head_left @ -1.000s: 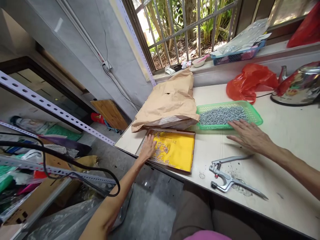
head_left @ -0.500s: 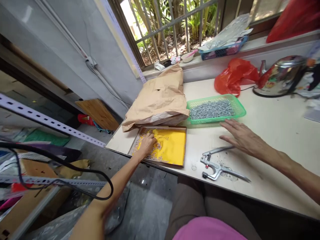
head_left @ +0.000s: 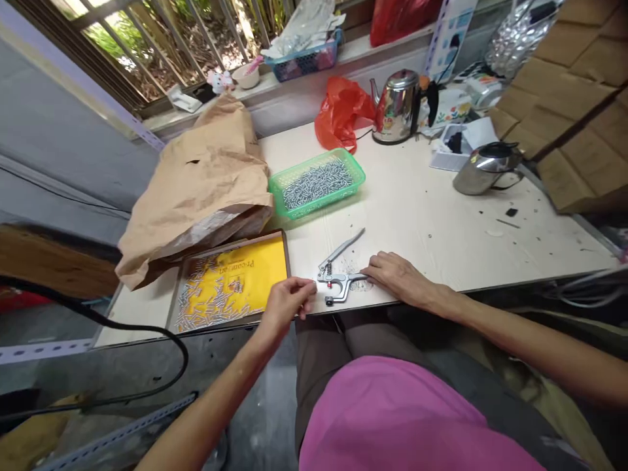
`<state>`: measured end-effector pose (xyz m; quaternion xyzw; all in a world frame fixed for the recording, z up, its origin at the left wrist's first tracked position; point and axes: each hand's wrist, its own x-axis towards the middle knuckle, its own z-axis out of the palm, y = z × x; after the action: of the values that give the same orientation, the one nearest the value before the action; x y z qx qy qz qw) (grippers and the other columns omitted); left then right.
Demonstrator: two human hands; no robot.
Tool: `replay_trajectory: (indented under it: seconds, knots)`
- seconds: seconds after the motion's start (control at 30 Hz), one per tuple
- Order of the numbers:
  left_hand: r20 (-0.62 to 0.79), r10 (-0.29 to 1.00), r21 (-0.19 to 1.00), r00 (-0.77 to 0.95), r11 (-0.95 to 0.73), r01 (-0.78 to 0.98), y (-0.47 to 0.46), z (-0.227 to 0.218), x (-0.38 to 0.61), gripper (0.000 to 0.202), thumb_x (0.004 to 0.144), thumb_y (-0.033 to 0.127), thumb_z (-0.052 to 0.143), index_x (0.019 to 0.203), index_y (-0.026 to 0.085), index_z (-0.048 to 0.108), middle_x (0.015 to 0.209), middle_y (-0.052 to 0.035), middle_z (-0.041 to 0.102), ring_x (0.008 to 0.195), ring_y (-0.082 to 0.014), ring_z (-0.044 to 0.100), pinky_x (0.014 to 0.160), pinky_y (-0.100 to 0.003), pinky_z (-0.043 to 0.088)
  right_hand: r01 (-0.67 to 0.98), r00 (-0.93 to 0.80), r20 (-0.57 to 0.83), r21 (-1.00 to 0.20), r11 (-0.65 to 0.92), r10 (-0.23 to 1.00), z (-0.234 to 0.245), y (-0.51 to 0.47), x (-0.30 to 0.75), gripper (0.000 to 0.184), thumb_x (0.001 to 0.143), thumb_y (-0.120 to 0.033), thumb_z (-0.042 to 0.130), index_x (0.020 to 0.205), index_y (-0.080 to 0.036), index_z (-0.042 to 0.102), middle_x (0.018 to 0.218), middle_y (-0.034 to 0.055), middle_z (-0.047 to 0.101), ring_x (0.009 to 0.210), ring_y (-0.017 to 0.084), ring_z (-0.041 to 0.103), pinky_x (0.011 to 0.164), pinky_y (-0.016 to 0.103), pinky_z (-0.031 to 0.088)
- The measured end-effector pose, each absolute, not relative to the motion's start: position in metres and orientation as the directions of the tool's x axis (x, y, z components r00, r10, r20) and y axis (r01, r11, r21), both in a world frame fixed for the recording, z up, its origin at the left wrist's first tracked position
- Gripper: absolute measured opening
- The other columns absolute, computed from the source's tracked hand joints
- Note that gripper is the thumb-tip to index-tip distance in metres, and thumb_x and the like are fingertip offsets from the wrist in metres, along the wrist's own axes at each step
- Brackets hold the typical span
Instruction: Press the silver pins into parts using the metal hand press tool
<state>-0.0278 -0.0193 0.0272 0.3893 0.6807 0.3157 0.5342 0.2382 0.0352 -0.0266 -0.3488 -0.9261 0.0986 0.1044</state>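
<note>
Metal snap-setting pliers [head_left: 346, 280] with a C-shaped jaw and a small spring lie on the table, handles spread. My right hand [head_left: 398, 278] has its fingers closed on the end of the lower handle. Close to the jaw's left side, my left hand [head_left: 289, 301] is held in a pinch; whatever is between its fingertips is too small to make out. Left of that hand sits a shallow box tray [head_left: 285, 252] with a yellow bottom sheet [head_left: 260, 261]. Small silvery metal pieces [head_left: 210, 304] are scattered over its left and front parts.
Behind the pliers stands a green basket [head_left: 360, 176] full of small metal pieces. A brown paper bag [head_left: 206, 176] lies behind the tray. Farther back are a red plastic bag [head_left: 338, 114], a kettle [head_left: 396, 108] and a steel jug [head_left: 485, 170]. The table's front edge runs below my hands.
My left hand has left the tray and come to the pliers' jaw. My right hand has moved from near the green basket onto the pliers' handle. The view has turned right.
</note>
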Motion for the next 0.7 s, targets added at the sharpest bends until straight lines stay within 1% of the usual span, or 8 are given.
replay_trajectory:
  seconds: [0.07, 0.13, 0.27, 0.4, 0.57, 0.7]
  knots:
    - [-0.536, 0.836, 0.830, -0.122, 0.548, 0.109, -0.020, 0.014, -0.008, 0.038, 0.059, 0.043, 0.078, 0.074, 0.010, 0.065, 0.058, -0.0002, 0.060, 0.039, -0.0056, 0.045, 0.033, -0.017, 0.030, 0.636, -0.727, 0.132, -0.241, 0.733, 0.674, -0.029, 0.040, 0.240, 0.020, 0.095, -0.017, 0.047, 0.091, -0.017, 0.066, 0.086, 0.0067, 0.059, 0.082, 0.019, 0.048, 0.071, 0.030, 0.031]
    - [-0.560, 0.818, 0.819, -0.134, 0.571, 0.060, -0.019, 0.002, 0.000, 0.039, 0.057, 0.042, 0.079, 0.072, 0.009, 0.065, 0.058, -0.0006, 0.060, 0.039, -0.0044, 0.044, 0.033, -0.017, 0.029, 0.640, -0.720, 0.143, -0.240, 0.730, 0.679, -0.032, 0.042, 0.243, 0.018, 0.095, -0.017, 0.048, 0.090, -0.018, 0.066, 0.087, 0.0062, 0.059, 0.082, 0.019, 0.047, 0.071, 0.030, 0.030]
    - [-0.584, 0.801, 0.804, -0.134, 0.593, 0.039, -0.016, -0.009, 0.002, 0.038, 0.058, 0.042, 0.079, 0.071, 0.009, 0.065, 0.054, 0.0005, 0.058, 0.039, -0.0041, 0.043, 0.034, -0.016, 0.029, 0.657, -0.705, 0.144, -0.237, 0.716, 0.695, -0.034, 0.043, 0.244, 0.018, 0.095, -0.020, 0.050, 0.087, -0.018, 0.066, 0.087, 0.0059, 0.059, 0.082, 0.018, 0.047, 0.070, 0.031, 0.028]
    - [-0.595, 0.793, 0.790, -0.134, 0.607, 0.085, -0.016, -0.011, 0.005, 0.037, 0.060, 0.043, 0.078, 0.070, 0.010, 0.065, 0.046, 0.0034, 0.052, 0.036, -0.0044, 0.040, 0.034, -0.017, 0.027, 0.674, -0.692, 0.125, -0.240, 0.698, 0.711, -0.030, 0.043, 0.243, 0.018, 0.095, -0.020, 0.050, 0.085, -0.017, 0.066, 0.086, 0.0058, 0.060, 0.082, 0.018, 0.047, 0.069, 0.031, 0.027]
    - [-0.580, 0.801, 0.780, -0.152, 0.599, 0.183, -0.015, -0.014, 0.007, 0.035, 0.063, 0.045, 0.075, 0.067, 0.011, 0.064, 0.044, 0.0039, 0.051, 0.035, -0.0045, 0.039, 0.034, -0.017, 0.027, 0.686, -0.678, 0.131, -0.240, 0.687, 0.723, -0.030, 0.042, 0.241, 0.018, 0.094, -0.020, 0.050, 0.085, -0.017, 0.066, 0.085, 0.0057, 0.060, 0.081, 0.018, 0.047, 0.069, 0.031, 0.028]
    - [-0.609, 0.784, 0.739, -0.125, 0.617, 0.270, -0.013, -0.009, 0.006, 0.033, 0.066, 0.044, 0.072, 0.065, 0.012, 0.063, 0.041, 0.0051, 0.048, 0.033, -0.0038, 0.036, 0.034, -0.017, 0.026, 0.689, -0.676, 0.116, -0.250, 0.680, 0.728, -0.031, 0.041, 0.242, 0.020, 0.094, -0.020, 0.049, 0.085, -0.017, 0.066, 0.086, 0.0064, 0.060, 0.082, 0.019, 0.048, 0.070, 0.032, 0.030]
